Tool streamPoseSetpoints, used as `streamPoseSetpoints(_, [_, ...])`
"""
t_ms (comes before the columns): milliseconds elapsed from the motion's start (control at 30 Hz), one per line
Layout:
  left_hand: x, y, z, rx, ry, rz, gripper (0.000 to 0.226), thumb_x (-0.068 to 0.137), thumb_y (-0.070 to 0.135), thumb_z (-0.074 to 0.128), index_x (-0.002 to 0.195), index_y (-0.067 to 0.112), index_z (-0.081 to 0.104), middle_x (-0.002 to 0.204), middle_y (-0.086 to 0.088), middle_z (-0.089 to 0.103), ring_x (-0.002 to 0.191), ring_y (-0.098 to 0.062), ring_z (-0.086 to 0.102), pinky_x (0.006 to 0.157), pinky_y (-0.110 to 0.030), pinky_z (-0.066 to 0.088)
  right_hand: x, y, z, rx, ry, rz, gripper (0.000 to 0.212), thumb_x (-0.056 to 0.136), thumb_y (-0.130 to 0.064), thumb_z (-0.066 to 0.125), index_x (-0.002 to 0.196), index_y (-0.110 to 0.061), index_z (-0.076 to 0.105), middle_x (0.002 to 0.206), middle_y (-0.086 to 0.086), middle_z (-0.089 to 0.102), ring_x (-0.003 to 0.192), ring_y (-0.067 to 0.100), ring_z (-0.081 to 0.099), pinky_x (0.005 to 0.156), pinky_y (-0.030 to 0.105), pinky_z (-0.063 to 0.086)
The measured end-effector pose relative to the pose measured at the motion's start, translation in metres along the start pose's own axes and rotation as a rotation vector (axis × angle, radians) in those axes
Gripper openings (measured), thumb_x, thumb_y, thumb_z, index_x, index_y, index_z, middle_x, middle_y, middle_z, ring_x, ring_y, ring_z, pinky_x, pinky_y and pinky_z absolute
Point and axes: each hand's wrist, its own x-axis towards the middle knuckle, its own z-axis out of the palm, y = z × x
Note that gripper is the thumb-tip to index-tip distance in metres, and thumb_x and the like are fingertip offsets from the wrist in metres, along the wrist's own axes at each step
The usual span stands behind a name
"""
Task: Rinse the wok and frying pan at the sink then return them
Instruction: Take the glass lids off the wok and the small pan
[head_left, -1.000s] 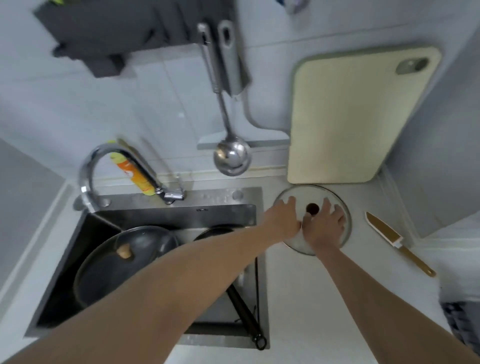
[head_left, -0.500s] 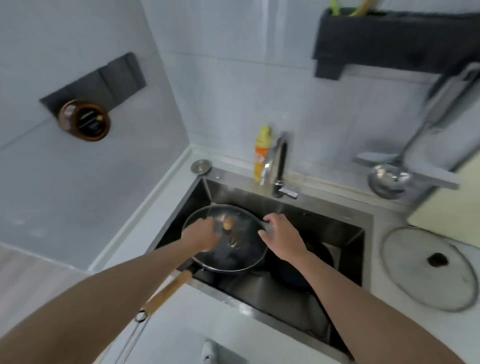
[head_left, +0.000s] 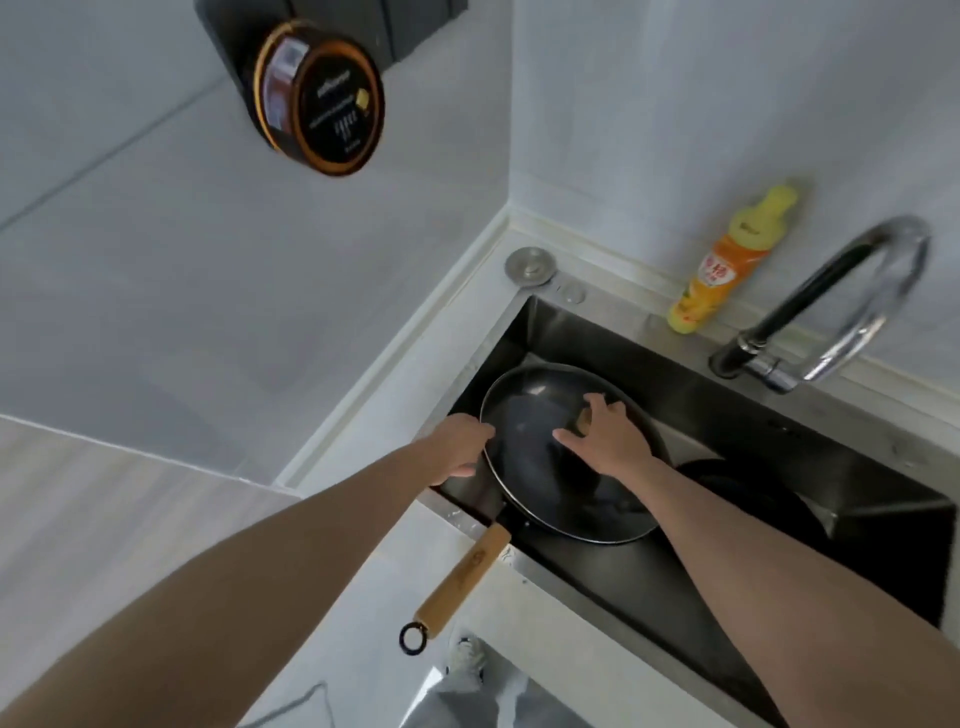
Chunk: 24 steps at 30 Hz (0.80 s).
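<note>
A dark wok sits in the left part of the steel sink (head_left: 587, 338), and its wooden handle (head_left: 465, 579) sticks out over the front counter edge. A glass lid (head_left: 535, 415) with a wooden knob covers it. My left hand (head_left: 457, 447) grips the lid's left rim. My right hand (head_left: 608, 436) lies on top of the lid with its fingers around the knob. The black frying pan (head_left: 743, 488) lies in the sink to the right, partly hidden under my right forearm.
A curved chrome faucet (head_left: 857, 291) arches over the sink's back right. An orange and yellow detergent bottle (head_left: 722, 265) stands behind the sink, and a round metal plug (head_left: 530, 265) lies at the back left corner. A dark round jar (head_left: 322, 98) hangs on the left wall.
Both hands left the other glass lid on the right counter and came to the wok's lid in the sink. My right hand then shifted from the lid's rim onto the knob.
</note>
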Motion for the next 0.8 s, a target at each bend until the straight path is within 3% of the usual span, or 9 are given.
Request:
streamPoseSetpoints(67, [0.007,0.0,0.007,-0.055,0.002,-0.044,0.018,0.098,0.019,0.052,0.08,0.021,0.051,0.108,-0.007,0.056,0.094,-0.022,0.057,0.083,-0.032,0.055,0.01,0.003,0.006,0.015,0.004,-0.019,0.067,0.093,-0.05,0.059,0.148,-0.022,0.033,0.143,0.019,0.036,0.113,0.041,0.058,0.094,0.045,0.051])
streamPoseSetpoints(167, [0.02,-0.002,0.013,-0.105,0.055,-0.091,0.006,0.096,0.018,0.053,0.092,0.014,0.054,0.09,-0.002,0.058,0.093,-0.024,0.058,0.082,-0.033,0.057,0.017,0.003,0.01,0.084,0.062,-0.046,0.034,0.099,-0.034,0.055,0.129,-0.018,0.049,0.132,0.018,0.042,0.099,0.037,0.06,0.09,0.044,0.052])
streamPoseSetpoints(233, [0.021,0.0,0.015,-0.108,0.073,-0.114,0.005,0.096,0.019,0.053,0.094,0.014,0.053,0.082,0.002,0.054,0.091,-0.023,0.059,0.08,-0.034,0.058,0.019,0.003,0.008,0.102,0.077,-0.057,0.026,0.099,-0.031,0.055,0.121,-0.017,0.052,0.126,0.016,0.044,0.09,0.032,0.059,0.087,0.041,0.051])
streamPoseSetpoints(367, [0.014,0.008,0.016,-0.102,0.081,-0.127,0.01,0.096,0.017,0.053,0.104,0.011,0.053,0.08,0.002,0.053,0.07,-0.013,0.057,0.061,-0.024,0.054,0.014,0.003,0.003,0.061,0.102,-0.096,0.027,0.098,-0.034,0.056,0.115,-0.014,0.051,0.121,0.016,0.048,0.079,0.022,0.056,0.073,0.033,0.049])
streamPoseSetpoints(533, [0.0,0.013,0.016,-0.094,0.092,-0.101,0.033,0.097,0.013,0.053,0.127,0.0,0.058,0.084,-0.001,0.058,0.07,-0.011,0.058,0.061,-0.019,0.054,-0.008,0.006,-0.017,0.031,0.18,-0.1,0.029,0.098,-0.037,0.055,0.111,-0.011,0.053,0.117,0.015,0.05,0.087,0.031,0.064,0.071,0.035,0.051])
streamPoseSetpoints(633, [-0.014,0.022,0.013,-0.119,0.08,-0.081,0.022,0.096,0.01,0.057,0.116,0.003,0.062,0.104,-0.015,0.068,0.085,-0.019,0.065,0.085,-0.029,0.058,-0.025,0.005,-0.032,0.018,0.197,-0.134,0.029,0.099,-0.04,0.053,0.107,-0.013,0.054,0.112,0.01,0.052,0.087,0.027,0.063,0.076,0.039,0.054])
streamPoseSetpoints(800, [-0.066,0.039,0.021,-0.105,-0.085,0.01,0.006,0.097,0.001,0.056,0.096,0.006,0.058,0.085,-0.012,0.062,0.075,-0.02,0.062,0.064,-0.031,0.059,-0.081,0.022,-0.057,0.046,0.318,-0.097,0.023,0.096,-0.04,0.057,0.091,-0.018,0.052,0.098,0.005,0.058,0.089,0.024,0.058,0.074,0.033,0.043])
